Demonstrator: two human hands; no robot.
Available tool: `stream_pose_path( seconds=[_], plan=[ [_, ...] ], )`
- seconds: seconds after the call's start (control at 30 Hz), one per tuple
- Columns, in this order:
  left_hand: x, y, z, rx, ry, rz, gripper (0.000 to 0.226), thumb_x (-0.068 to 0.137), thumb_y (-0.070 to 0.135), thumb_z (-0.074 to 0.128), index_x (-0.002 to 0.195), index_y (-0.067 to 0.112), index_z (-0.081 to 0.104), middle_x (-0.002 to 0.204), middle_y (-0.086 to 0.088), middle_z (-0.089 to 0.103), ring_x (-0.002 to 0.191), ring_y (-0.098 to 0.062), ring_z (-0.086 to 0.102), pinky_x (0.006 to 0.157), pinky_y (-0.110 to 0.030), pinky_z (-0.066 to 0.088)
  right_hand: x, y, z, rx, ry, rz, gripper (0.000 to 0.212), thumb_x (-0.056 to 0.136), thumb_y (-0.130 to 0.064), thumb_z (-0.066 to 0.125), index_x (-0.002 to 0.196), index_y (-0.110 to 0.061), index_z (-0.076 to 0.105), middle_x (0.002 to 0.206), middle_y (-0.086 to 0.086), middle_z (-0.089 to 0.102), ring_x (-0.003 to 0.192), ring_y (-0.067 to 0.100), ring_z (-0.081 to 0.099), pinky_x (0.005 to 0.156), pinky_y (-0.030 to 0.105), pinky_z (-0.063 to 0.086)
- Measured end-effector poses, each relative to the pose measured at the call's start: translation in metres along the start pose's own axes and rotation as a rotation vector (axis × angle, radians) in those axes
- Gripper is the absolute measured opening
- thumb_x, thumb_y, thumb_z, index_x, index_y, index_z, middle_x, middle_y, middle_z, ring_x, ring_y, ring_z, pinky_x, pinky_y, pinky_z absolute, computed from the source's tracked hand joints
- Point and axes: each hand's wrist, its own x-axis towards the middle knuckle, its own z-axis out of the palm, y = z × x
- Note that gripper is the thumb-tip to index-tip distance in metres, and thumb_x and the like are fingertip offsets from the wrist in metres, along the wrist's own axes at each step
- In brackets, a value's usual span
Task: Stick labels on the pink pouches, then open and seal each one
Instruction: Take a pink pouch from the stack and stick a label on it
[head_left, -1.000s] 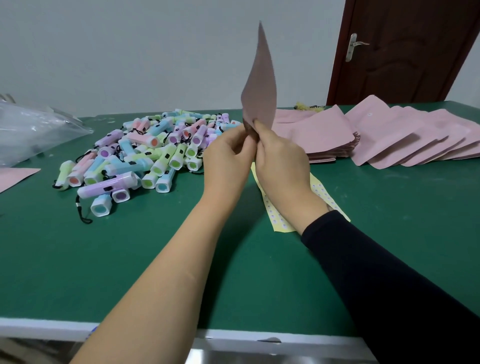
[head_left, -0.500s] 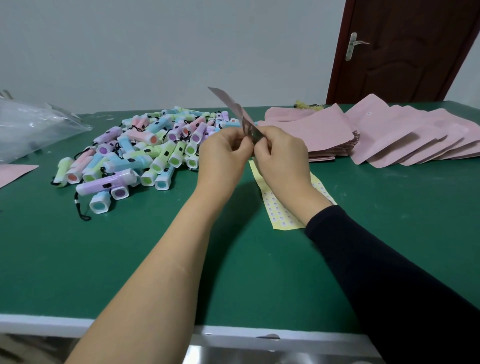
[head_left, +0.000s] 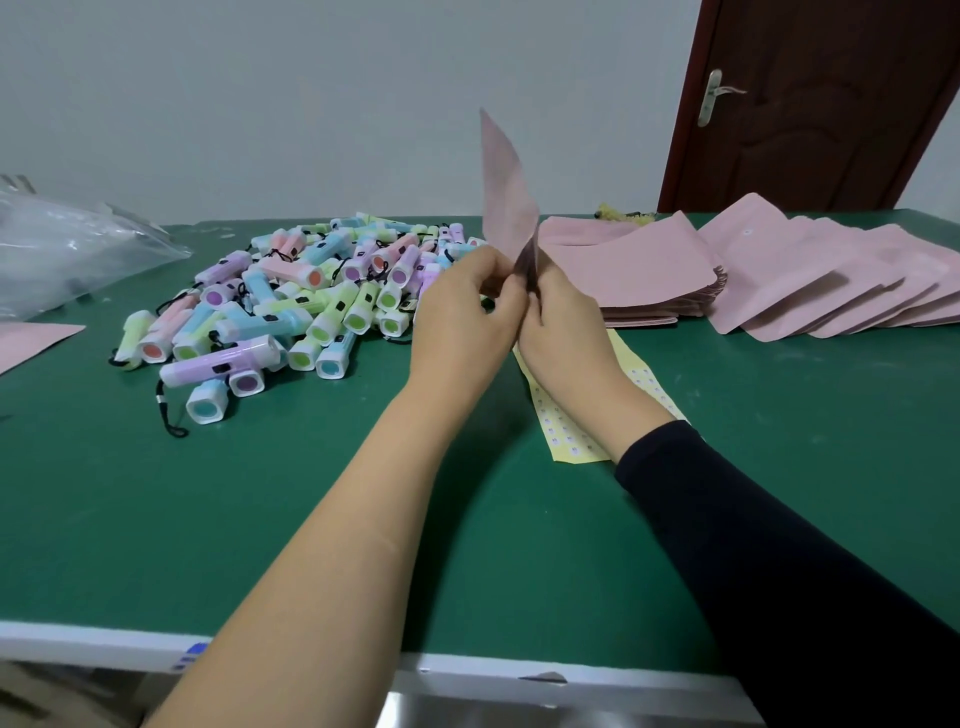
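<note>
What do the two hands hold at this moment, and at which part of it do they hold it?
Both the left hand and the right hand pinch one pink pouch at its lower end; the rest stands up above them.

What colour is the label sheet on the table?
Pale yellow label sheet with white dots; head view.

Left hand (head_left: 462, 317) and right hand (head_left: 566, 322) side by side, both in fingertip grip on the pouch (head_left: 506, 192).
</note>
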Motion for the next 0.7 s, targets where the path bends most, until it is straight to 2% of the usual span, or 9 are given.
stream_pose_path(
  seconds=[0.07,0.13,0.2,0.23,0.3,0.37,0.43,0.57,0.7],
  plan=[
    [0.0005,-0.0006,0.0013,0.022,0.013,0.050,0.014,0.094,0.017,0.055,0.081,0.011,0.057,0.081,0.006,0.062,0.085,-0.010,0.056,0.066,-0.023,0.037,-0.0010,-0.0008,0.0019,0.034,0.016,0.018,0.034,0.099,-0.013,0.037,0.129,-0.017,0.052,0.078,-0.005,0.058,0.072,0.016,0.055,0.055,0.015,0.037],
    [0.0019,-0.0022,-0.0001,0.077,0.027,0.114,0.013,0.095,0.016,0.054,0.083,0.011,0.055,0.096,-0.001,0.064,0.091,-0.011,0.053,0.070,-0.026,0.038,-0.0005,-0.0023,0.0025,0.091,0.031,0.059,0.032,0.097,-0.007,0.036,0.120,-0.016,0.056,0.073,-0.009,0.054,0.063,0.002,0.053,0.052,0.007,0.038],
    [0.0014,-0.0024,-0.0003,0.095,0.014,0.121,0.012,0.097,0.016,0.052,0.086,0.011,0.054,0.109,-0.001,0.067,0.100,-0.012,0.057,0.076,-0.030,0.044,0.0012,-0.0030,0.0018,0.185,0.022,0.132,0.034,0.093,-0.002,0.035,0.114,-0.017,0.058,0.076,-0.005,0.058,0.065,-0.003,0.057,0.060,0.009,0.047],
    [0.0003,-0.0018,0.0004,0.086,0.001,0.102,0.011,0.097,0.017,0.051,0.087,0.012,0.054,0.107,-0.001,0.069,0.098,-0.016,0.060,0.076,-0.032,0.047,0.0023,-0.0025,0.0017,0.243,0.011,0.180,0.035,0.092,-0.002,0.036,0.112,-0.018,0.059,0.081,0.000,0.063,0.073,0.003,0.062,0.070,0.023,0.056],
    [-0.0015,-0.0015,0.0013,0.080,-0.011,0.075,0.011,0.098,0.018,0.050,0.087,0.014,0.050,0.086,-0.001,0.068,0.080,-0.017,0.061,0.070,-0.035,0.049,0.0029,-0.0031,0.0010,0.274,0.001,0.235,0.036,0.091,-0.005,0.037,0.116,-0.019,0.060,0.094,0.006,0.068,0.088,0.025,0.066,0.080,0.045,0.057],
    [-0.0015,-0.0017,0.0006,0.068,-0.016,0.065,0.012,0.098,0.017,0.050,0.086,0.015,0.049,0.070,0.005,0.060,0.063,-0.009,0.053,0.059,-0.023,0.044,0.0015,-0.0016,0.0005,0.207,-0.014,0.201,0.038,0.094,-0.011,0.040,0.125,-0.025,0.056,0.102,0.001,0.069,0.094,0.025,0.065,0.084,0.044,0.055],
    [-0.0016,-0.0008,0.0005,0.045,-0.025,0.046,0.013,0.096,0.015,0.050,0.084,0.014,0.048,0.064,0.010,0.054,0.057,-0.002,0.047,0.053,-0.016,0.037,-0.0003,0.0015,-0.0005,0.085,-0.046,0.135,0.038,0.097,-0.018,0.044,0.133,-0.027,0.049,0.109,-0.002,0.069,0.101,0.024,0.063,0.087,0.038,0.052],
    [-0.0028,0.0021,0.0028,0.009,-0.052,-0.016,0.019,0.094,0.011,0.051,0.076,0.016,0.045,0.063,0.013,0.051,0.055,0.003,0.046,0.052,-0.012,0.034,0.0004,0.0033,-0.0004,-0.045,-0.054,0.131,0.055,0.094,-0.013,0.040,0.146,-0.026,0.033,0.110,0.011,0.066,0.101,0.035,0.059,0.087,0.041,0.049],
    [-0.0020,0.0038,0.0025,-0.004,-0.060,-0.063,0.029,0.091,0.009,0.051,0.070,0.024,0.038,0.063,0.012,0.048,0.053,0.003,0.044,0.052,-0.012,0.034,0.0066,0.0050,-0.0046,0.053,-0.006,0.196,0.069,0.091,-0.010,0.040,0.153,-0.034,0.022,0.121,0.008,0.064,0.107,0.031,0.057,0.085,0.033,0.045]
  ],
)
